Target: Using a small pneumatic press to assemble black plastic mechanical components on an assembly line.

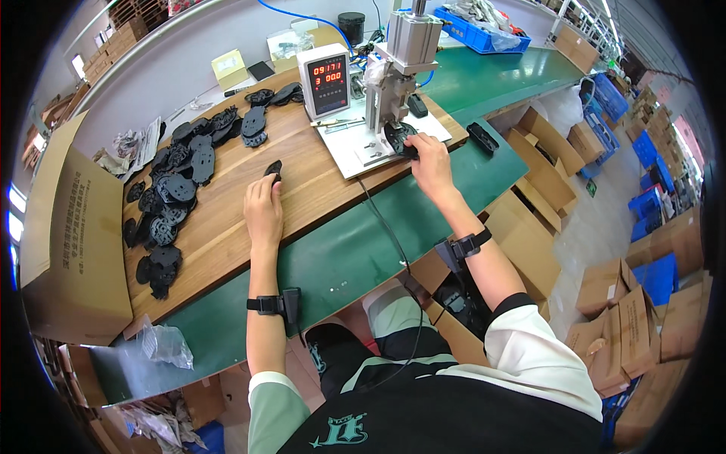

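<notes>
- Clock directions from the wearer.
- Eleven: left hand pinches small black part, apparently for fingertip control.
- One: right hand holds rounded black part at press base, apparently steadying it.
- Ten: black pieces, seemingly spread for reach.

A black short-sleeved T-shirt is being worn, its front being marked by a teal-green print of bold letters and a star. A white right sleeve is being edged by a black cuff, while a grey-green left sleeve is being bordered in white. The forearms are being circled by a black left strap and a black right strap, by which boxy black modules are being carried. Black legwear with pale panels is being worn below.
</notes>
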`<state>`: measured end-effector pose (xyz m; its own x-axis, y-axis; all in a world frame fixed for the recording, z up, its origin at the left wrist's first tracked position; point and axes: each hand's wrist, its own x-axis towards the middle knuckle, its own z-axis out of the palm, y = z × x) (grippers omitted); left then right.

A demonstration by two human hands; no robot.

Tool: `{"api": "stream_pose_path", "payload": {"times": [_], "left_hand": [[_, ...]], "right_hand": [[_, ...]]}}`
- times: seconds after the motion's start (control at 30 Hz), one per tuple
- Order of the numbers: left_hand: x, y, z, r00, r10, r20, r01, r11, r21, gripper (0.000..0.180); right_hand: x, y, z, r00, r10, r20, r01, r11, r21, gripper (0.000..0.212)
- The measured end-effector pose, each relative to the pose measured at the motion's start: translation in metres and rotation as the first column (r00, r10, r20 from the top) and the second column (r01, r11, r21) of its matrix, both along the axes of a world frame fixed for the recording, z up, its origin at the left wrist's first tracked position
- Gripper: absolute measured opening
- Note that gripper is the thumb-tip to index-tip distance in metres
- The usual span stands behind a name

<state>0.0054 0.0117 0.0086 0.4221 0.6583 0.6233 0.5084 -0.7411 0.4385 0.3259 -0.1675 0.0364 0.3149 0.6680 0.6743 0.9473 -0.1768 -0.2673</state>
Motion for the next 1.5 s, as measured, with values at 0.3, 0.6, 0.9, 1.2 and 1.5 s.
{"api": "stream_pose_path", "payload": {"times": [0.3,0.6,0.9,1.2,1.5], "left_hand": [[0.008,-0.007,-0.003,0.985,-0.076,0.154,0.082,0.996,-0.033,0.026],[0.008,-0.011,-0.002,0.975,-0.144,0.167,0.165,0.978,-0.124,0.042],[0.01,-0.022,0.001,0.988,-0.1,0.119,0.114,0.986,-0.122,0.046],[0.091,-0.083,0.013,0.871,-0.456,-0.181,0.488,0.846,0.217,0.053],[0.193,-0.091,0.032,0.875,-0.356,-0.329,0.464,0.81,0.359,0.049]], "right_hand": [[-0.001,-0.002,0.001,1.0,0.004,-0.025,-0.004,1.0,-0.016,0.032],[0.0,-0.003,0.005,1.0,0.003,-0.017,-0.003,1.0,-0.03,0.032],[0.005,0.0,0.009,0.997,0.076,-0.011,-0.077,0.996,-0.054,0.032],[0.001,-0.033,0.029,0.941,0.018,-0.337,-0.029,0.999,-0.026,0.028],[-0.058,-0.216,-0.056,0.808,-0.185,-0.56,0.386,0.883,0.266,0.02]]}}
